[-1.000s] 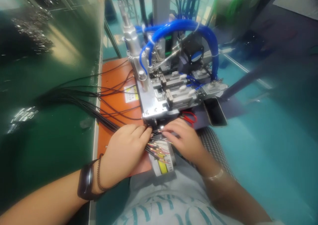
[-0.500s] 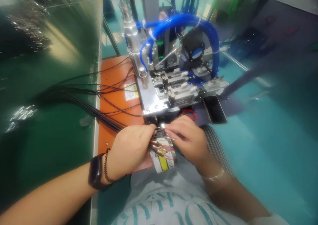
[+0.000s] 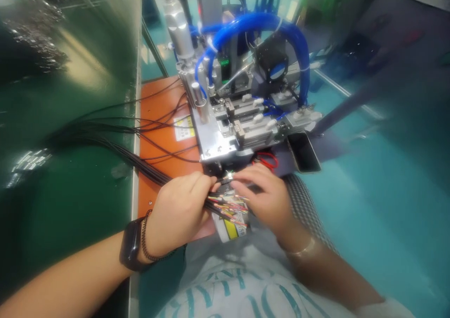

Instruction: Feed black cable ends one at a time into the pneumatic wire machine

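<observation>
My left hand [image 3: 183, 210] is closed around a bundle of black cables [image 3: 151, 169], their stripped ends fanning out as thin coloured wires [image 3: 228, 205] below my fingers. Between its thumb and forefinger, one cable end points at a small bright metal part [image 3: 229, 174] at the front of the machine. My right hand [image 3: 267, 196] is bent with thumb and forefinger close together beside that part; what lies between the fingertips is too small to make out. The machine [image 3: 218, 142] has metal slides and a thick blue hose [image 3: 260, 20] arching above.
An orange board [image 3: 163, 98] lies under the cables, left of the machine. A phone [image 3: 304, 153] rests at the machine's right, near red wire [image 3: 267, 160]. A white and yellow label [image 3: 230, 230] sits under the wire ends. A green surface [image 3: 70, 205] extends at left.
My left hand has shifted slightly left with the cable bundle, showing more of the coloured wire ends. My right fingertips have parted a little beside the metal part.
</observation>
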Action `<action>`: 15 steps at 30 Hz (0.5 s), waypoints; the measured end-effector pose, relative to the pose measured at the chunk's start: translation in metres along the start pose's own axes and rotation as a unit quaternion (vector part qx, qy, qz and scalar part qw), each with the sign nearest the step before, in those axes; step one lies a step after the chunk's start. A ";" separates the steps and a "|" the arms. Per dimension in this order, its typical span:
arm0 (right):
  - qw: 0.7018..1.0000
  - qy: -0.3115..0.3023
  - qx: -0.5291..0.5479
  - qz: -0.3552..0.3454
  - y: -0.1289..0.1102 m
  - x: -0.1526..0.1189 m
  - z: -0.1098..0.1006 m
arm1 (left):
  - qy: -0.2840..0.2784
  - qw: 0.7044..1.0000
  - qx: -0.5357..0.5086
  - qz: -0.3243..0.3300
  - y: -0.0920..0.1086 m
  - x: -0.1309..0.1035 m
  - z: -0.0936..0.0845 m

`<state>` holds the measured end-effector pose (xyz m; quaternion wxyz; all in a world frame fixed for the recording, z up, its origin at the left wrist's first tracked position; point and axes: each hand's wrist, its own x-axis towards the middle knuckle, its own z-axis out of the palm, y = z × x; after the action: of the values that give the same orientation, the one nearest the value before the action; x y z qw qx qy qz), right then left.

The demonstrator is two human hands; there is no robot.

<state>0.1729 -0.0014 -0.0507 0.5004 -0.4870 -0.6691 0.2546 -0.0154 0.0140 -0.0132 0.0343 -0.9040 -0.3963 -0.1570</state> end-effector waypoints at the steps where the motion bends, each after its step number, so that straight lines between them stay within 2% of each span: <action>1: 1.000 0.013 0.007 0.026 -0.001 0.001 0.000 | 0.000 1.000 0.000 0.000 0.000 0.000 0.000; 3: 0.999 0.012 0.022 0.037 -0.002 0.003 0.001 | -0.003 1.000 -0.003 0.000 0.001 0.000 -0.001; 8: 0.999 -0.025 0.027 -0.027 -0.004 0.003 0.004 | -0.017 1.000 0.002 0.009 0.000 0.001 -0.001; 11: 0.998 -0.028 0.007 -0.051 -0.004 0.004 0.005 | -0.035 0.999 0.009 0.033 -0.002 0.001 0.001; 15: 0.994 -0.061 -0.037 -0.082 0.001 0.006 0.004 | -0.052 0.997 0.003 0.049 -0.004 0.002 0.001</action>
<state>0.1696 0.0051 -0.0499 0.4593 -0.4325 -0.7450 0.2169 -0.0170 0.0184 -0.0141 0.0239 -0.9290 -0.3534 -0.1068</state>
